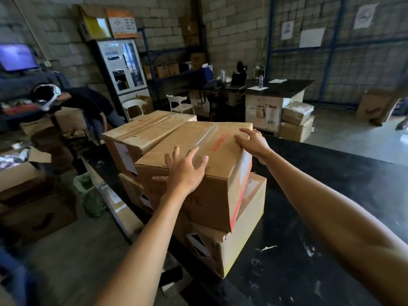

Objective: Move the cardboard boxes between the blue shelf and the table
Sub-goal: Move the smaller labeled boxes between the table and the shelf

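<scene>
Surface: black table [331, 217], scuffed w/ white marks, in a block-walled storeroom. 4 cardboard boxes are stacked near its left edge, 2 per layer.

Nearest: lower front box [238, 239], flat on the table. On it sits the top front box [198, 173], turned at an angle to the one beneath, clear tape along its lid, red print on lid and front face; lettering not legible, red strip on its right end.

Left hand [183, 171]: fingers spread and lightly bent, palm over the near left top edge of the top front box, no closed hold. Right hand [251, 140]: fingers bent over the far right top corner of the same box, thumb side hidden, so grip can't be confirmed.

Behind: top rear box [141, 133], taped, white label on its near face, text unreadable. Under it, lower rear box [130, 188], mostly hidden.

Far bkgd: blue shelf [154, 62] against the wall, holding a few small cartons; 2 white chairs [176, 102] in front.
</scene>
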